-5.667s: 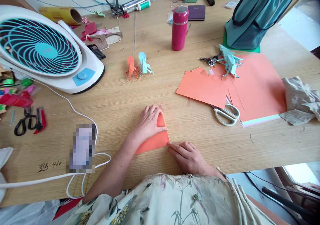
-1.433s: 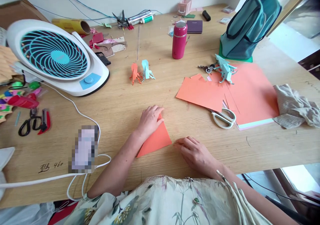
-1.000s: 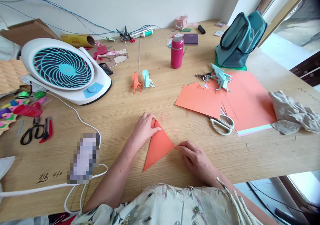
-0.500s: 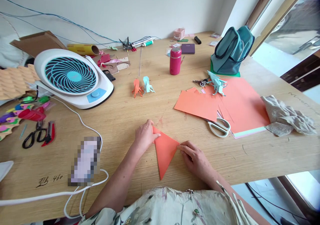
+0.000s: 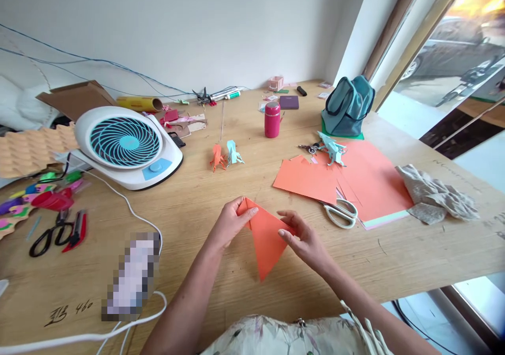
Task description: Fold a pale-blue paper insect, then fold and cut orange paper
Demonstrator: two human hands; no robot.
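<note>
An orange paper folded into a triangle (image 5: 265,236) hangs just above the wooden table (image 5: 205,197), its long point toward me. My left hand (image 5: 231,222) pinches its upper left corner. My right hand (image 5: 304,238) pinches its right corner between thumb and fingers. Both hands are closed on the paper.
White scissors (image 5: 340,212) lie on orange paper sheets (image 5: 366,179) to the right, with a teal paper insect (image 5: 332,149) and keys. Small orange (image 5: 216,157) and teal (image 5: 233,153) paper figures, a pink bottle (image 5: 272,119), a fan (image 5: 128,145), a teal bag (image 5: 347,106), a grey cloth (image 5: 436,194).
The triangle was turned from lying sideways to pointing at me, then lifted off the table. My view tilted up, showing more wall and window.
</note>
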